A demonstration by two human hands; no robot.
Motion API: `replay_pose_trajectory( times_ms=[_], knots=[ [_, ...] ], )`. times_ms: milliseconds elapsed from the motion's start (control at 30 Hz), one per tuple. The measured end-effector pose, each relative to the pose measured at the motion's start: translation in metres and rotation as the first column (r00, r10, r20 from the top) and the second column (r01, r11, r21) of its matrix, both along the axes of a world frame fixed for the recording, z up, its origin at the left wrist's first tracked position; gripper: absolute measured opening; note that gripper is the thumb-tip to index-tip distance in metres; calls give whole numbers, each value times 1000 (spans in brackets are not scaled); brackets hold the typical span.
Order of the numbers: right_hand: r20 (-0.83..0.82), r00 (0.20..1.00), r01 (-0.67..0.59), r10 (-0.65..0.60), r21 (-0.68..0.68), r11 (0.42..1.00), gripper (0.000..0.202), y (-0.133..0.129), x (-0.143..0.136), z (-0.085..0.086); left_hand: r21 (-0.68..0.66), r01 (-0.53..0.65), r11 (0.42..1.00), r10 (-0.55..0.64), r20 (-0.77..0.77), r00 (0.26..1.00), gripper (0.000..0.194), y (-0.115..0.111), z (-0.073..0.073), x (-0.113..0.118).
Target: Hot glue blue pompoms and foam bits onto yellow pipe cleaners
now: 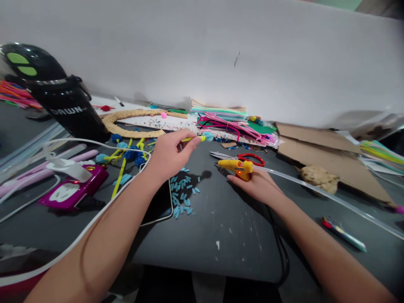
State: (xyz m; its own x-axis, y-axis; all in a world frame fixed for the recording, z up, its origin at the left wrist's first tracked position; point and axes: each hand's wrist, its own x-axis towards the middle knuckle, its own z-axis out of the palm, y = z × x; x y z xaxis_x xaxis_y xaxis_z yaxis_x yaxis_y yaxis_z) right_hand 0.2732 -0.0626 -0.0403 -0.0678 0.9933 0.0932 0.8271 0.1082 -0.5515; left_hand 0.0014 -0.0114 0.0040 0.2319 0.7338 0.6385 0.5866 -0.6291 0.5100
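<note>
My left hand point(173, 152) is closed in a pinch on a craft flower point(206, 136) with a pale blue head and a yellow-green stem, held above the table. In my right hand point(255, 185) is a yellow hot glue gun point(235, 166), its nozzle pointing left and a long clear glue stick point(303, 185) running out of its back. Scissors point(251, 159) with red handles lie just behind the glue gun. Small light blue petal pieces point(181, 191) are scattered on the table between my hands. A phone or tablet point(158, 206) lies partly under my left forearm.
Finished blue flowers point(134, 153) with yellow-green stems lie at left, near a purple power strip point(75, 189) and white cable. A black bottle point(67, 101) stands behind. Pink pipe cleaners point(230, 126), a wrapped ring point(126, 115), cardboard point(328, 160) and a pen-like tool point(344, 235) lie around.
</note>
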Motion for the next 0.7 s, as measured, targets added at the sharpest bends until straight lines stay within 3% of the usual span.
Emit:
replay_pose_trajectory(
  times_ms=[100, 233, 433, 500, 600, 700],
  knots=[
    [193, 980, -44, 46, -12, 999, 44, -7, 4, 8, 1, -4, 1000, 4, -6, 1000, 25, 1, 0, -1],
    [271, 961, -60, 61, -10, 998, 43, -17, 10, 16, -8, 0, 1000, 0, -11, 1000, 25, 1, -1, -1],
    [406, 913, 75, -37, -80, 994, 52, -28, 29, 21, -19, -13, 1000, 13, -18, 1000, 26, 3, -3, -2],
    [420, 907, 77, -5, -155, 985, 53, -33, 37, 27, -16, -21, 1000, 20, -23, 1000, 25, 4, -4, -2],
    [275, 937, -111, 215, -349, 931, 48, -42, 41, 41, -20, -22, 1000, 21, -29, 999, 25, 5, -5, -2],
    [-23, 881, -426, 472, -469, 774, 36, -52, 25, 53, -29, -19, 999, 17, -52, 998, 26, 6, -5, -2]
  ],
)
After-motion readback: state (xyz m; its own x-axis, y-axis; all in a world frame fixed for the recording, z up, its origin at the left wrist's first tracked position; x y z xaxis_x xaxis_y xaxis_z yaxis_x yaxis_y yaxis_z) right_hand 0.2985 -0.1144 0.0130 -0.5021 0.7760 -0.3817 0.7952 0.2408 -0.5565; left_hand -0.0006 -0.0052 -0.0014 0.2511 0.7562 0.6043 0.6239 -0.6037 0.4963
